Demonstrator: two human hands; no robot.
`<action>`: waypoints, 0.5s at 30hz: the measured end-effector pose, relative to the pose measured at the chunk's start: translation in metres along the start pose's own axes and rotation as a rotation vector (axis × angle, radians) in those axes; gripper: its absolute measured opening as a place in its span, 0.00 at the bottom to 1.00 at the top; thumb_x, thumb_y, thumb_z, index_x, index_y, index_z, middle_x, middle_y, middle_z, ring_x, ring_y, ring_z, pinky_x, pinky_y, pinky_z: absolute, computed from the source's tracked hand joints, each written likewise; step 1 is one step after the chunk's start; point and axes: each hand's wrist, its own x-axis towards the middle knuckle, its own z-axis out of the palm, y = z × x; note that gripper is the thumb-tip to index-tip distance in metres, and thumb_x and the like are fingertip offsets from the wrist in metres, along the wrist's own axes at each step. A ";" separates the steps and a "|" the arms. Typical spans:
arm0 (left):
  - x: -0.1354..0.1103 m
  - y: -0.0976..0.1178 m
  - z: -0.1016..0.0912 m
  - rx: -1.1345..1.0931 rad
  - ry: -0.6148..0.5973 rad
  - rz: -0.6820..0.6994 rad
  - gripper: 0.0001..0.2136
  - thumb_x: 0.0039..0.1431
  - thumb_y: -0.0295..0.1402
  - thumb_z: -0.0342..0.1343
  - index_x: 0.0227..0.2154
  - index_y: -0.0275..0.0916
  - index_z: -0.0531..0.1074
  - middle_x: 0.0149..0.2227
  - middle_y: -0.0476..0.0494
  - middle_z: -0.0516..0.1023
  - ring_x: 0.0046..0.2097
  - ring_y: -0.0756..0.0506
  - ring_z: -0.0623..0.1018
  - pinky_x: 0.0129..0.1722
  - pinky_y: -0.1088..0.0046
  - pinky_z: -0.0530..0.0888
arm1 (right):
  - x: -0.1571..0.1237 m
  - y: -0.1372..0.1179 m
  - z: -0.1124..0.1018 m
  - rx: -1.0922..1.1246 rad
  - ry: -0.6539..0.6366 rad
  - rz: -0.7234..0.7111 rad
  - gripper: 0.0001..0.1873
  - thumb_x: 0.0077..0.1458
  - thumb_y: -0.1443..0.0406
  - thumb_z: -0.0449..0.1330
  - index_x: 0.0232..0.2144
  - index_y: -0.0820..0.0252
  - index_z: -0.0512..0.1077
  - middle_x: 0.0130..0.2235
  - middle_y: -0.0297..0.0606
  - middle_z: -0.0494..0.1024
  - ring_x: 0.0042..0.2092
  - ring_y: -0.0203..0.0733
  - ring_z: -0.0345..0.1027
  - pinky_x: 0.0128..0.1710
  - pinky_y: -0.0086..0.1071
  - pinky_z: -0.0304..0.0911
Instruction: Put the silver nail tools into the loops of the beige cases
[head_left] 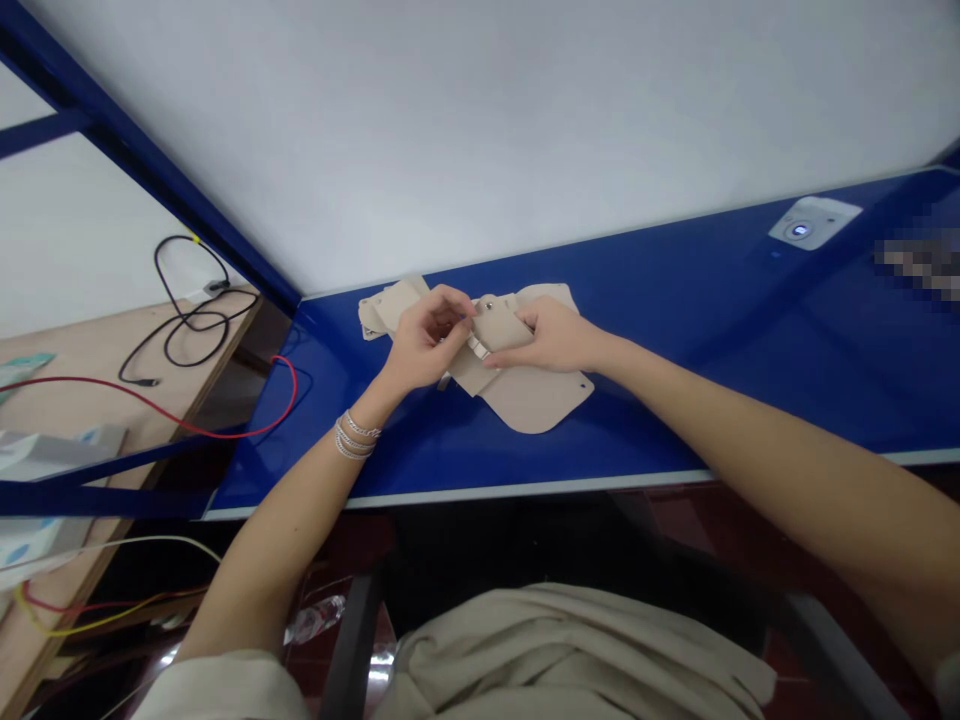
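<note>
Flat beige sheets [536, 400], perhaps leather or card, lie in a loose stack on the blue table, with rounded corners and small holes at some edges. My right hand [555, 335] grips a folded beige piece [501, 322], thumb along its near edge and fingers over its far side. A round metal stud [489, 306] shows on that piece. Small whitish blocks [478, 347] sit along its left edge. My left hand [431, 338] is closed in a pinch at this edge; whatever is between thumb and forefinger is too small to make out. More beige pieces [394, 305] lie behind it.
The blue table [645, 400] runs along a pale wall. A white device [814, 222] with a lit round dial stands at the back right. To the left, a wooden bench [172, 350] carries a black cable [199, 320]; a red cable [277, 420] loops over the blue frame.
</note>
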 end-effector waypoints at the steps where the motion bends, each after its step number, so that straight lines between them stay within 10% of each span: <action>1: 0.000 0.000 0.000 -0.001 0.000 -0.001 0.03 0.62 0.31 0.58 0.36 0.39 0.69 0.31 0.47 0.71 0.30 0.52 0.71 0.28 0.76 0.67 | 0.000 0.000 0.000 -0.002 0.003 -0.003 0.26 0.41 0.49 0.69 0.16 0.61 0.61 0.20 0.28 0.57 0.23 0.29 0.49 0.24 0.30 0.44; 15: 0.001 -0.002 0.001 -0.048 -0.002 -0.043 0.05 0.60 0.31 0.59 0.36 0.38 0.69 0.33 0.47 0.73 0.32 0.52 0.72 0.30 0.76 0.68 | -0.001 -0.001 0.004 -0.012 0.040 -0.032 0.29 0.40 0.48 0.69 0.15 0.59 0.57 0.19 0.27 0.54 0.23 0.28 0.47 0.23 0.30 0.43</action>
